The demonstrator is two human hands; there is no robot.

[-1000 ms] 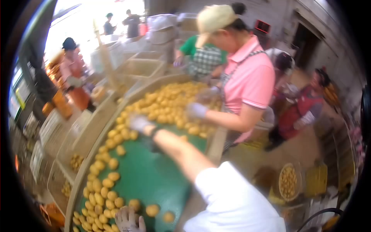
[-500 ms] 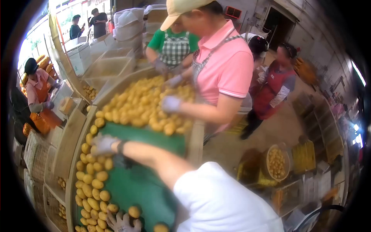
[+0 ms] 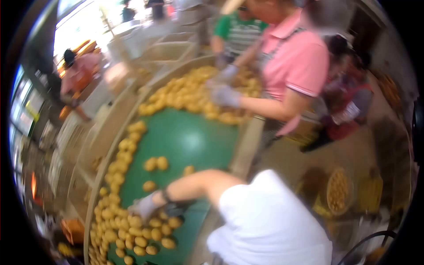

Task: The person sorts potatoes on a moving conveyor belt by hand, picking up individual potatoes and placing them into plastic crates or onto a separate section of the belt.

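My right hand [image 3: 143, 206], in a pale glove with a black band at the wrist, reaches down onto a heap of potatoes [image 3: 134, 229] on the green sorting table [image 3: 190, 137]. Its fingers are blurred but look spread over the potatoes at the heap's upper edge. A white sleeve [image 3: 260, 212] covers the upper part of this arm. Farther up the table lie a few loose potatoes [image 3: 156, 163], and a row of them [image 3: 118, 170] runs along the left rim. My left hand is out of the picture.
Across the table a person in a pink shirt [image 3: 300, 66] has gloved hands [image 3: 225, 95] on a big potato pile [image 3: 181, 95]. Beside them stands a person in green [image 3: 224, 28]. A wooden rim [image 3: 245, 141] edges the table. A round tub of potatoes [image 3: 338, 192] stands on the floor at right.
My view has shifted and blurred. My right hand has moved from the left-rim row down to the nearer heap. My left hand, seen earlier at the bottom edge, has left the view.
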